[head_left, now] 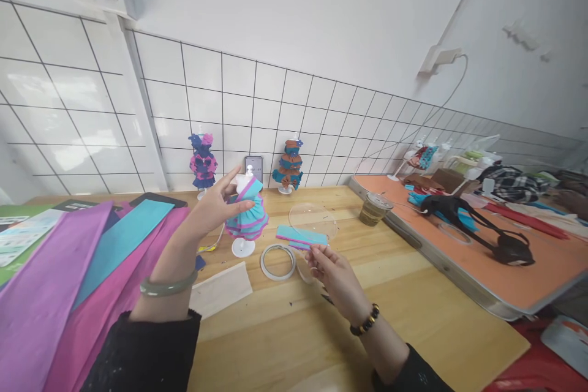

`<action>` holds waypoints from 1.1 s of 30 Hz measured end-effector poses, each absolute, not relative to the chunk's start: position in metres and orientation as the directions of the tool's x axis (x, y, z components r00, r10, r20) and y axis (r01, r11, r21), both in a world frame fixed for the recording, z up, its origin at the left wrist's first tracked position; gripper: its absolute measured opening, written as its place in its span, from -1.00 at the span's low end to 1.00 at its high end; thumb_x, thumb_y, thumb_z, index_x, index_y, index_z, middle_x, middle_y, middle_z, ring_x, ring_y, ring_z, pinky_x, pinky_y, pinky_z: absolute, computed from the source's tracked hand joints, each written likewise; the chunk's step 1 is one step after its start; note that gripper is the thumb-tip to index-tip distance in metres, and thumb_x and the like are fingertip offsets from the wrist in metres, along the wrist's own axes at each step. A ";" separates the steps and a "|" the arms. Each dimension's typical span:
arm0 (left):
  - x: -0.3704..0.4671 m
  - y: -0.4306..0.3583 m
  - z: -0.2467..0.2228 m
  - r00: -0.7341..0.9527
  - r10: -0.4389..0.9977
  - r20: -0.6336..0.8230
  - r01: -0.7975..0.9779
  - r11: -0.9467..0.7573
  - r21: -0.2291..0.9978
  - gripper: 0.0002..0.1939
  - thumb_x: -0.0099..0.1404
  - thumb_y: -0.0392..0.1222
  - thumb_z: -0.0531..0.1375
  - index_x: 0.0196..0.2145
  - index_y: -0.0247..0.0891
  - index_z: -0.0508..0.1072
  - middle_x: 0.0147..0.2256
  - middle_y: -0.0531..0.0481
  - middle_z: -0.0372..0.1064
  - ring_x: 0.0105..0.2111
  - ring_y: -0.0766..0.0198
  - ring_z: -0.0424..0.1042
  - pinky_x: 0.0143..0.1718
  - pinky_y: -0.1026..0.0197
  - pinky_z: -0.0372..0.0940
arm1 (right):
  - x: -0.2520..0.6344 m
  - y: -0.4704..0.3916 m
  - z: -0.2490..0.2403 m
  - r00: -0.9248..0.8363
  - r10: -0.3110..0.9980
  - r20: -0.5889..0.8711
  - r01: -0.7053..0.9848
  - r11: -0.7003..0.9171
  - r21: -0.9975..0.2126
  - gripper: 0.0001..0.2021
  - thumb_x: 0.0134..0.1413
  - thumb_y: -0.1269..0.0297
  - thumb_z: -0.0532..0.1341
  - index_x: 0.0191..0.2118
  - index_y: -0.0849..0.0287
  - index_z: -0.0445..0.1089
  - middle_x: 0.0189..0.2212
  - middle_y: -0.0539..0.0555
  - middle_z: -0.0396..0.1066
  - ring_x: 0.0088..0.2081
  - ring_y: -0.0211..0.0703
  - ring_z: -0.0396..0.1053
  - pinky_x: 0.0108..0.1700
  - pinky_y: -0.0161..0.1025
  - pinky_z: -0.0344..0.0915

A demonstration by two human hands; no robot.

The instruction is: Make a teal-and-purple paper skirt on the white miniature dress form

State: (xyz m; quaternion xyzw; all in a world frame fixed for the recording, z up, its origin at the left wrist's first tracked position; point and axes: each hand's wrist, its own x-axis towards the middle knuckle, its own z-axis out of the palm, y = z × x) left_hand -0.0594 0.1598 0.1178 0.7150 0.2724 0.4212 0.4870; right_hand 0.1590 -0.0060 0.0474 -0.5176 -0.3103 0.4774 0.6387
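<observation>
A miniature dress form (243, 247) on a round white base stands upright, wearing a turquoise doll dress (250, 220) with magenta trim. My left hand (215, 205) is closed about its left side, thumb across the front of the dress and fingers up by the shoulder. My right hand (328, 266) pinches the end of a narrow turquoise strip with magenta edging (301, 246), its tips close together. Just behind that lies a wider turquoise strip (294, 233), partly under a clear round disc (316, 217). A white tape roll (278, 262) lies between my hands.
Two more dressed miniature forms (202, 162) (289, 165) stand by the tiled wall, a phone (253, 166) between them. Fabric sheets (124, 233) lie left, cream fabric (225, 288) in front. A lidded cup (374, 209) stands beside the raised orange table (487, 282), which holds a black bag (509, 248).
</observation>
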 end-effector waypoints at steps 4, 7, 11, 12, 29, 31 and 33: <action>-0.068 0.164 0.115 0.516 0.799 0.309 -0.032 -0.342 0.939 -0.04 -0.04 -0.06 0.35 0.25 -0.12 -0.03 0.00 -0.19 0.33 0.02 -0.01 0.30 -0.06 -0.02 0.28 | 0.169 -0.031 0.039 0.385 0.914 -0.132 -0.296 -0.013 -0.955 -0.74 -0.15 0.09 0.34 -0.44 0.19 0.40 -0.49 -0.01 0.36 -0.47 -0.32 0.23 -0.40 -0.38 0.16; -0.071 0.165 0.115 0.530 0.795 0.293 -0.050 -0.316 0.947 -0.06 0.00 -0.07 0.33 0.25 -0.10 -0.06 -0.09 -0.12 0.39 -0.06 0.06 0.36 -0.12 0.02 0.31 | 0.175 -0.048 0.033 0.408 0.899 -0.158 -0.299 -0.032 -0.954 -0.74 -0.14 0.08 0.34 -0.46 0.19 0.40 -0.50 -0.01 0.36 -0.50 -0.34 0.22 -0.40 -0.37 0.16; -0.070 0.166 0.114 0.505 0.812 0.293 -0.069 -0.300 0.951 -0.11 -0.04 -0.05 0.34 0.21 -0.14 0.09 -0.18 -0.08 0.44 -0.12 0.05 0.39 -0.19 0.03 0.35 | 0.183 -0.067 0.022 0.450 0.880 -0.152 -0.270 -0.029 -0.962 -0.72 -0.16 0.06 0.34 -0.43 0.19 0.43 -0.51 0.02 0.38 -0.49 -0.27 0.24 -0.42 -0.33 0.16; -0.070 0.166 0.113 0.494 0.817 0.298 -0.073 -0.302 0.950 -0.13 -0.06 -0.04 0.35 0.19 -0.15 0.13 -0.19 -0.09 0.45 -0.14 0.05 0.40 -0.20 0.03 0.36 | 0.185 -0.072 0.019 0.458 0.875 -0.159 -0.270 -0.034 -0.962 -0.72 -0.18 0.05 0.35 -0.43 0.18 0.44 -0.50 0.03 0.38 -0.49 -0.25 0.25 -0.42 -0.32 0.17; -0.051 0.169 0.099 0.216 0.905 0.367 -0.034 -0.368 0.929 -0.12 -0.13 0.00 0.38 0.14 -0.25 0.21 -0.24 -0.10 0.48 -0.28 0.15 0.44 -0.29 0.15 0.36 | 0.201 -0.110 0.004 0.515 0.825 -0.232 -0.383 -0.020 -0.924 -0.76 -0.20 0.12 0.38 -0.46 0.16 0.44 -0.50 0.01 0.34 -0.50 -0.29 0.21 -0.41 -0.36 0.21; -0.052 0.167 0.100 0.226 0.896 0.383 -0.005 -0.392 0.920 -0.13 -0.11 0.00 0.36 0.15 -0.23 0.21 -0.22 -0.09 0.48 -0.25 0.15 0.43 -0.26 0.16 0.35 | 0.202 -0.110 0.003 0.509 0.831 -0.223 -0.384 -0.013 -0.923 -0.77 -0.18 0.12 0.37 -0.46 0.17 0.43 -0.51 0.00 0.33 -0.51 -0.30 0.20 -0.42 -0.36 0.21; -0.052 0.164 0.101 0.218 0.893 0.394 0.040 -0.412 0.910 -0.13 -0.11 0.02 0.36 0.15 -0.21 0.20 -0.22 -0.10 0.48 -0.22 0.13 0.43 -0.24 0.15 0.34 | 0.204 -0.111 0.001 0.507 0.834 -0.216 -0.385 -0.005 -0.923 -0.77 -0.17 0.12 0.37 -0.46 0.17 0.42 -0.51 0.00 0.31 -0.51 -0.30 0.19 -0.42 -0.36 0.20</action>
